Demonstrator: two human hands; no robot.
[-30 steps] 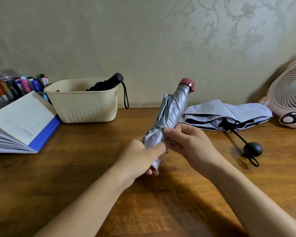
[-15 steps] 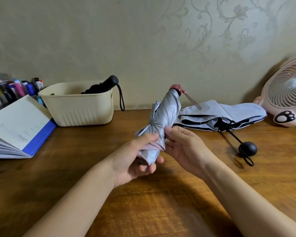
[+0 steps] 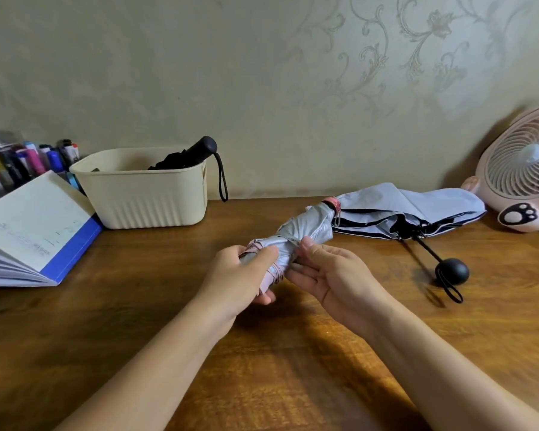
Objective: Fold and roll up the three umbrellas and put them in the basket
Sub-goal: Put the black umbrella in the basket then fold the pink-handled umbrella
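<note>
A rolled silver umbrella (image 3: 305, 231) with a pink tip lies low over the table, tip pointing back right. My left hand (image 3: 240, 275) grips its near end, fingers curled round the fabric. My right hand (image 3: 327, 269) pinches the fabric at the middle, thumb on top, fingers underneath. A pale blue umbrella (image 3: 417, 206) lies loosely folded at the back right, its black ball handle (image 3: 452, 271) toward me. A black umbrella (image 3: 184, 157) sits in the cream basket (image 3: 143, 203), its handle and strap hanging over the rim.
An open book with a blue cover (image 3: 28, 231) lies at the left. Several markers (image 3: 25, 163) stand behind it. A pink desk fan (image 3: 523, 169) stands at the far right against the wall. The wooden table (image 3: 262, 368) stretches toward me.
The silver umbrella has tipped from nearly upright down to almost level. My left hand has shifted its grip on the near end, and my right hand stays at the middle.
</note>
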